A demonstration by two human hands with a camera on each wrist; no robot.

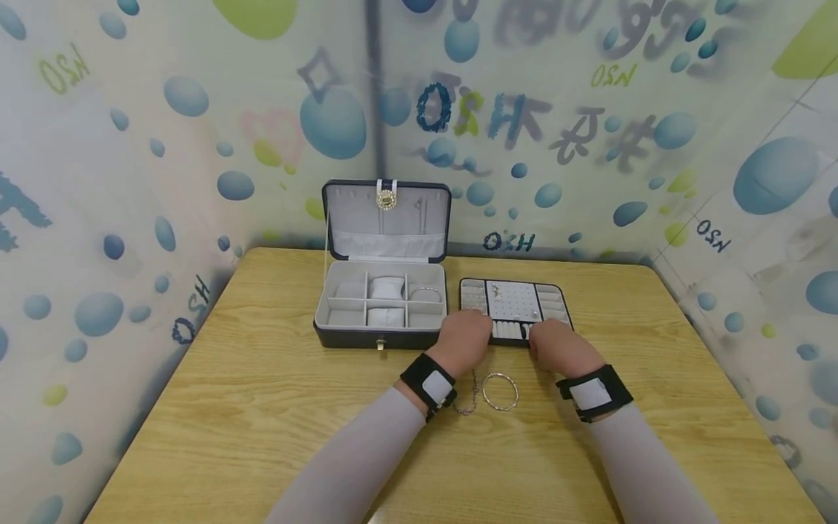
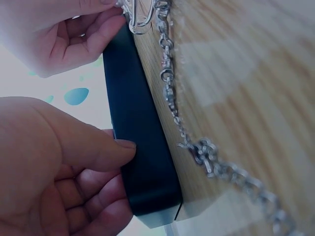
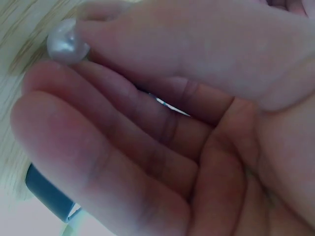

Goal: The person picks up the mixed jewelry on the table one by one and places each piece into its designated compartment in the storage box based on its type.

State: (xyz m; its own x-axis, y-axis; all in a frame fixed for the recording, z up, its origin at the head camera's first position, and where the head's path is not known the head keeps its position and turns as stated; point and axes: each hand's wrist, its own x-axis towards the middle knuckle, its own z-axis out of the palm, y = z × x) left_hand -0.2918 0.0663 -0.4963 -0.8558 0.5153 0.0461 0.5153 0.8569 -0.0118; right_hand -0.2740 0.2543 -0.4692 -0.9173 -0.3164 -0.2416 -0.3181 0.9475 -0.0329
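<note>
My left hand (image 1: 465,339) is at the front left corner of a black-rimmed jewellery tray (image 1: 508,343). In the left wrist view its thumb (image 2: 115,153) presses on the tray's dark side, with the other fingers curled at the edge. At the tray's front right is my right hand (image 1: 561,348). It pinches a small piece of jewellery with a pearl (image 3: 68,42) between thumb and fingers; the rest of that piece is hidden. On the table in front of the tray lie a silver chain bracelet (image 2: 168,78) and a round bangle (image 1: 500,391).
An open jewellery box (image 1: 381,338) stands left of the tray, its lid (image 1: 353,211) upright and necklaces hanging inside. Its compartments hold white cushions (image 1: 387,288) and a bangle (image 1: 427,291). Earrings (image 1: 497,292) sit on the tray's panel. A patterned wall (image 1: 563,233) rises behind the table (image 1: 262,407).
</note>
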